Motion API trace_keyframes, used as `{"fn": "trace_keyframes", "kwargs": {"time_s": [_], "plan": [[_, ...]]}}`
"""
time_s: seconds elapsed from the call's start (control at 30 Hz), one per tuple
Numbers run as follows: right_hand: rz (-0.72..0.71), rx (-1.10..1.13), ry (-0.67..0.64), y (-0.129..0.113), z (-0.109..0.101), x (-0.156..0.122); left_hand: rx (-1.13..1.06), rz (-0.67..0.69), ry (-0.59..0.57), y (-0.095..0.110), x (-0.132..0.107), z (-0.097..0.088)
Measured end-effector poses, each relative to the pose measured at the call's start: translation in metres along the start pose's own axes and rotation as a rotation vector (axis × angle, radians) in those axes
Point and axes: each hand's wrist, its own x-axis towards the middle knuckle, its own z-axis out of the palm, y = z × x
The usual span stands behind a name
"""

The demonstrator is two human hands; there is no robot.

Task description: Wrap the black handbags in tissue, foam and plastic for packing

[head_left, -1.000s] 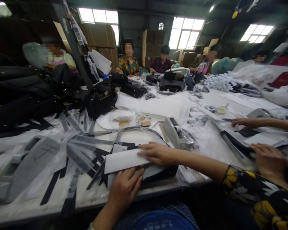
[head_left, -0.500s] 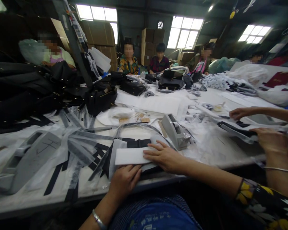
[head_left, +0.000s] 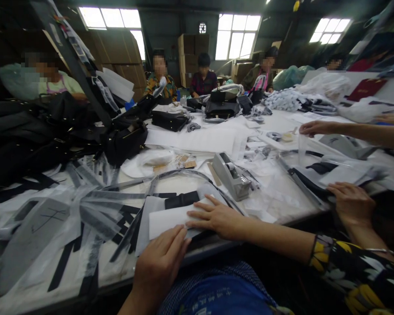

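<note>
A black bag, partly under grey-white wrapping, lies flat at the table's near edge. Its plastic-wrapped handle arches away from me. Across the bag rests a white foam sheet. My right hand lies open on the sheet's right end, fingers spread. At the sheet's near edge is my left hand, its fingers stretched out side by side and touching the foam near my right fingertips. The left thumb is hidden.
A grey tape dispenser stands beyond the bag; another dispenser is at left among plastic-wrapped black straps. Black bags are heaped at far left. At right, a co-worker's hand rests by another bag. Several people sit opposite.
My left hand has come up from below the sheet's near edge onto the foam. The right hand stays on the sheet. The view has shifted right; the co-worker's far hand has lifted some clear film.
</note>
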Motion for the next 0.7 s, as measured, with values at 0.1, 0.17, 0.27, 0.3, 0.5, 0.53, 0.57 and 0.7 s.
{"fn": "trace_keyframes", "kwargs": {"time_s": [0.1, 0.17, 0.27, 0.3, 0.5, 0.53, 0.57, 0.7], "plan": [[-0.002, -0.032, 0.022, 0.002, 0.005, 0.001, 0.026, 0.022, -0.151, -0.004, 0.007, 0.016], [-0.011, -0.033, 0.057, 0.005, 0.011, 0.001, 0.069, 0.052, -0.227, -0.008, 0.0, 0.034], [-0.04, 0.043, 0.183, 0.005, 0.015, -0.006, 0.151, 0.068, -0.233, -0.014, -0.02, 0.057], [-0.04, 0.089, 0.251, 0.005, 0.014, -0.01, 0.17, 0.068, -0.219, -0.016, -0.026, 0.061], [0.415, 0.228, 0.788, 0.022, -0.018, -0.052, 0.187, 0.1, -0.127, -0.023, -0.037, 0.07], [0.576, 0.217, 0.837, 0.033, -0.025, -0.059, 0.189, 0.098, -0.118, -0.023, -0.037, 0.07], [0.734, 0.202, 0.861, 0.047, -0.031, -0.066, 0.192, 0.094, -0.119, -0.023, -0.036, 0.071], [1.135, 0.121, 0.783, 0.119, -0.047, -0.088, 0.193, 0.061, -0.118, -0.02, -0.037, 0.077]]}}
